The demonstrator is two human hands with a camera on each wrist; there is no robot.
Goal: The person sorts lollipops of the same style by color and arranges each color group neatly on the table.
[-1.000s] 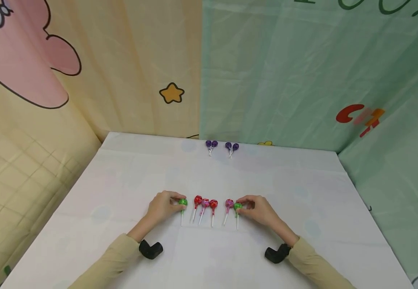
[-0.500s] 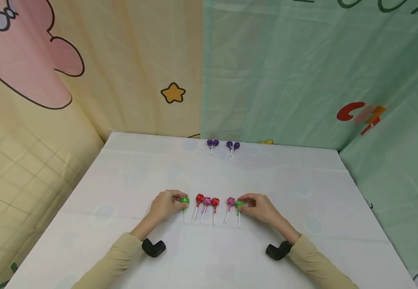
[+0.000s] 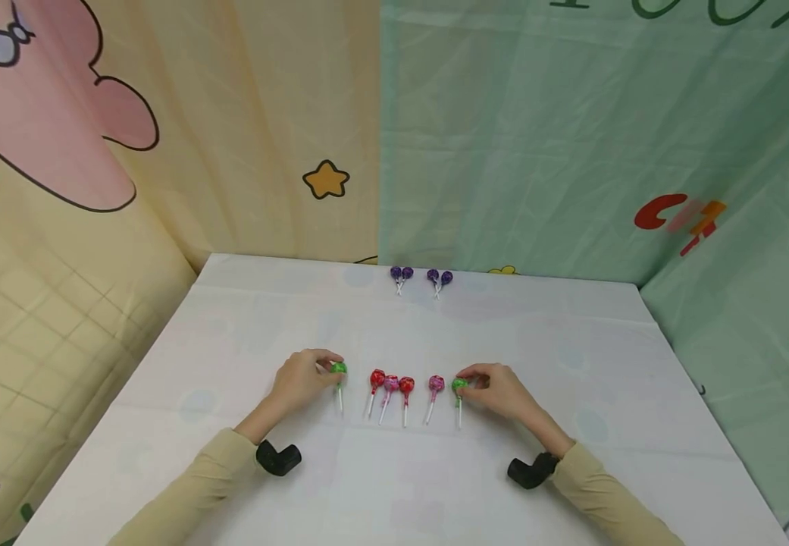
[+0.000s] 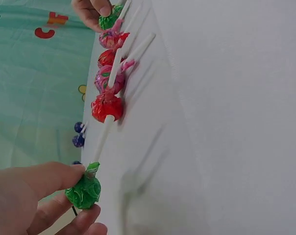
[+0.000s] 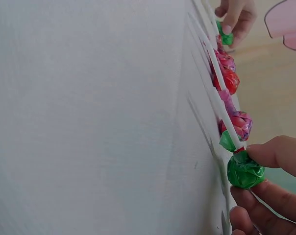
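Two hanging fabric sheets fill the back of my head view: a pale yellow cloth [image 3: 244, 167] at left and a mint-green cloth [image 3: 503, 152] at right, both printed with cartoon shapes. The wide, white-covered worktop [image 3: 394, 493] runs up to them. Two beige fabric sleeves [image 3: 189, 489] come in from the near edge.

On my left, the left hand [image 3: 300, 379] is closed down to a pinch, thumb and fingertips on the round head of a green-wrapped lollipop [image 4: 84, 192] with a white stick. That lollipop is at the row's left end, its shadow falling apart from it on the worktop. The right hand [image 3: 501, 390] pinches likewise, gripping the head of a second green-wrapped lollipop [image 5: 246, 171] at the right end; I can't tell whether it touches the worktop. Beside each wrist sits a black angled fitting [image 3: 279, 458].

I count ten lollipops: two green, two red, two pink, four purple. Shiny wrappers enclose the six nearer heads. Between my hands lie a round red-wrapped lollipop [image 3: 377, 377], a pink-wrapped lollipop [image 3: 390, 383] and another red-wrapped lollipop [image 3: 406, 385], close together, then a separate pink-wrapped lollipop [image 3: 436, 384]. Four purple round-headed lollipops [image 3: 396, 272] lie in two pairs near the far edge.
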